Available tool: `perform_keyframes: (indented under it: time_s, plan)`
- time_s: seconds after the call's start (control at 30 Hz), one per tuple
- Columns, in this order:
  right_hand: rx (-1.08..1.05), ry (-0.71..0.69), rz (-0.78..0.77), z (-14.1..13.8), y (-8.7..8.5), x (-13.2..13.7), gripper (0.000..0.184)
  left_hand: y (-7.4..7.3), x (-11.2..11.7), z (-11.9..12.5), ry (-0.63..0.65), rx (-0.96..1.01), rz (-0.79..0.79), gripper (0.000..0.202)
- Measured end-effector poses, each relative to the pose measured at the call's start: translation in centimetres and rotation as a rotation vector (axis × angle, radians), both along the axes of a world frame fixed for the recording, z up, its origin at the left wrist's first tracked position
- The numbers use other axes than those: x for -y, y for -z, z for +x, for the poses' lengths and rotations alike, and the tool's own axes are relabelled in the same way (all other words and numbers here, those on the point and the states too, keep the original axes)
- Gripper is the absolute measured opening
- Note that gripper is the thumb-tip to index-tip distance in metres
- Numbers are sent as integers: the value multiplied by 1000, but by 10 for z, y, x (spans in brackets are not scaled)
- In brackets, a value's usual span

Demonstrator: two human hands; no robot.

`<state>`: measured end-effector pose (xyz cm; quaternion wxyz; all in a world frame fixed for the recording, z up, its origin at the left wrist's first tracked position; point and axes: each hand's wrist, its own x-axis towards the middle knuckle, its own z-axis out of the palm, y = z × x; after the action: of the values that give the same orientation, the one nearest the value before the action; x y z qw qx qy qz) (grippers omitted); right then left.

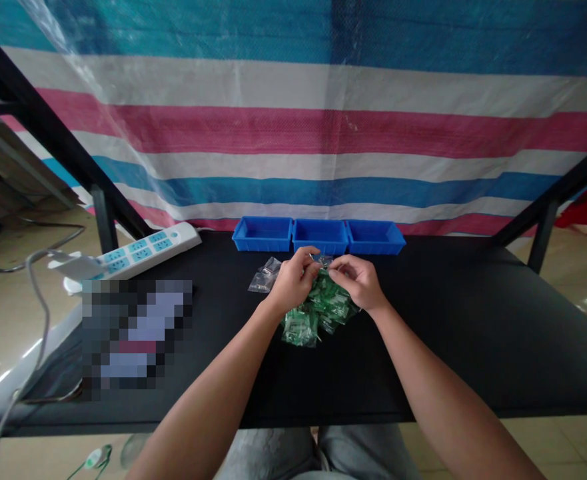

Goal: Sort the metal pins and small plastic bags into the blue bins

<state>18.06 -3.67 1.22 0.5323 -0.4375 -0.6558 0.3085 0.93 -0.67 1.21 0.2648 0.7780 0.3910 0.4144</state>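
A clear bag (325,259) is between the left hand (294,279) and the right hand (359,281), and both pinch it. Green packs (318,310) lie just under them on the black table (473,327). Any words on the packs are too small to read.

Striped plastic sheeting (293,130) behind — black table (503,320) — pale tiled floor (573,440) below.

A black table (473,333) bears green packets (300,328), trays (320,235) and a power strip (143,252).
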Motion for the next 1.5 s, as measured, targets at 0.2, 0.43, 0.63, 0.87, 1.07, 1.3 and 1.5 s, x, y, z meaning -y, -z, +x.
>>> perform_keyframes:
  time_s: [0.2, 0.43, 0.63, 0.87, 1.07, 1.3, 1.5]
  plan:
    - [-17, 53, -18, 8, 2, -5, 21, -3, -2, -2, -79, -29, -10, 33]
    - [445, 373, 214, 18, 3, -37, 24, -8, -17, -17, -474, 49, 57, 25]
    - [730, 378, 208, 21, 15, -58, 38, -2, -26, -23, -517, -22, -18, 20]
    - [678, 402, 296, 25, 22, -50, 34, 1, -29, -27, -511, -57, -43, 21]
    - [483, 401, 285, 32, 15, -33, 18, 2, -30, -29, -420, -120, -2, 19]
    - [452, 125, 289, 26, 3, -16, 17, 1, -21, -23, -139, -308, 171, 29]
    - [539, 4, 365, 11, 6, -16, 20, 3, -18, -17, -106, -345, 222, 39]
